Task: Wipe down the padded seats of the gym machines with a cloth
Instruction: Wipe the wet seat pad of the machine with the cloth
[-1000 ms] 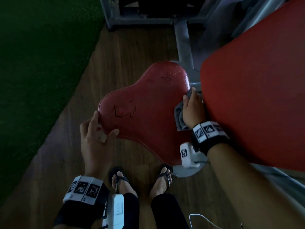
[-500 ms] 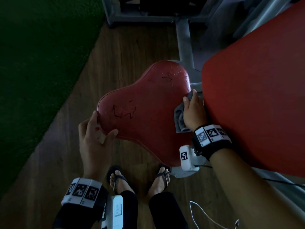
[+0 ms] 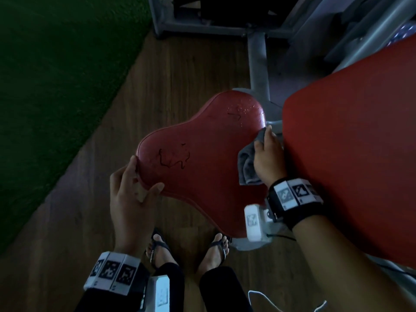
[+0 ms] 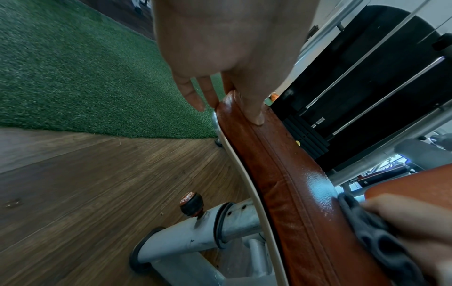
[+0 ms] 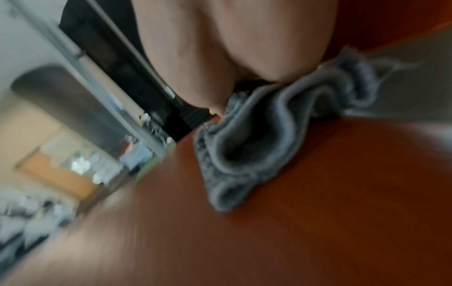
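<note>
**Gym floor, seat wipe partway done**

Wood-plank floor [image 3: 175, 70] with green turf [image 3: 56, 75] alongside; grey machine frame [image 3: 258, 64] behind

- Two red pads in view: one lobed seat [image 3: 202, 158], one larger pad [image 3: 360, 165] to its right. One grey cloth [image 3: 246, 164]
- Left hand [image 3: 130, 192] grips the seat's near-left edge, thumb on top, fingers [image 4: 193, 92] reaching under the rim
- Right hand [image 3: 269, 158] presses the bunched cloth onto the seat's right edge, in the gap beside the larger pad; right wrist view is motion-blurred, but the fingers look wrapped over the cloth
- Progress, judged: droplets on the far lobe [image 3: 243, 109] say that part is not yet wiped. Dark squiggly marks [image 3: 173, 158] on the near-left lobe, probably cracks in the vinyl rather than dirt, can't confirm. Centre and left unclear
- Left to do: rest of this seat, likely the larger pad, then other machines, none of which show here
</note>
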